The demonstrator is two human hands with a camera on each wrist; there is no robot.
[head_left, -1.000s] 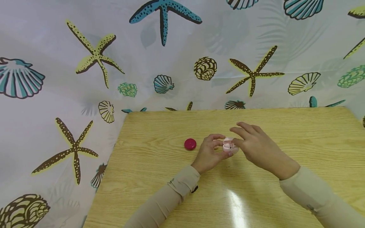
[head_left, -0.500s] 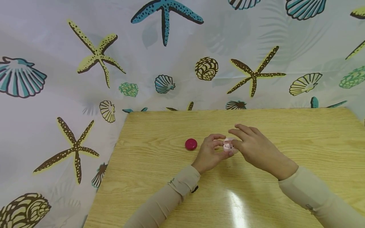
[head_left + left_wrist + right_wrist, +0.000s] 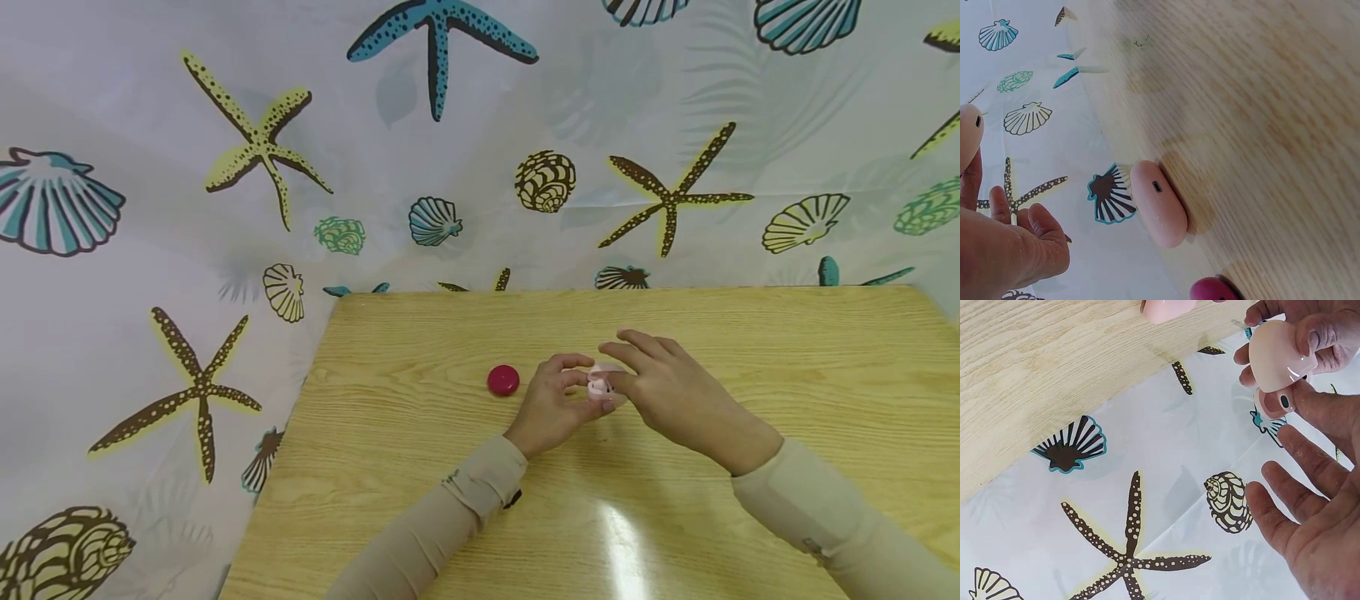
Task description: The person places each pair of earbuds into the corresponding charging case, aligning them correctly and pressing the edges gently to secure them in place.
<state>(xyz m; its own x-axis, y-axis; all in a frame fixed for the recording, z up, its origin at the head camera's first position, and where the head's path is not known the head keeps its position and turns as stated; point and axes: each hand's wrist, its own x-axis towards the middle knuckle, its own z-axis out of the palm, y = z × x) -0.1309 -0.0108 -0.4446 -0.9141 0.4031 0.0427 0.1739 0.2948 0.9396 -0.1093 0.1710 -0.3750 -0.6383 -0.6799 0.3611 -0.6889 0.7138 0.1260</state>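
My left hand holds a small pale pink earbud case between thumb and fingers above the wooden table, its lid raised. Whitish contents with dark marks show inside. My right hand is beside it from the right, thumb reaching over the opening and the other fingers spread apart. From the right wrist, a pink piece with a black oval shows at the right thumb, under the rounded case. I cannot tell whether that piece is an earbud or the lid.
On the wooden table, a round dark red object lies left of my hands. Another pink case with a small port rests on the table in the left wrist view. A sea-themed cloth hangs behind the table.
My right thumb has shifted slightly left over the open case, covering more of the inside. The right fingers are a little lower. My left hand keeps its hold.
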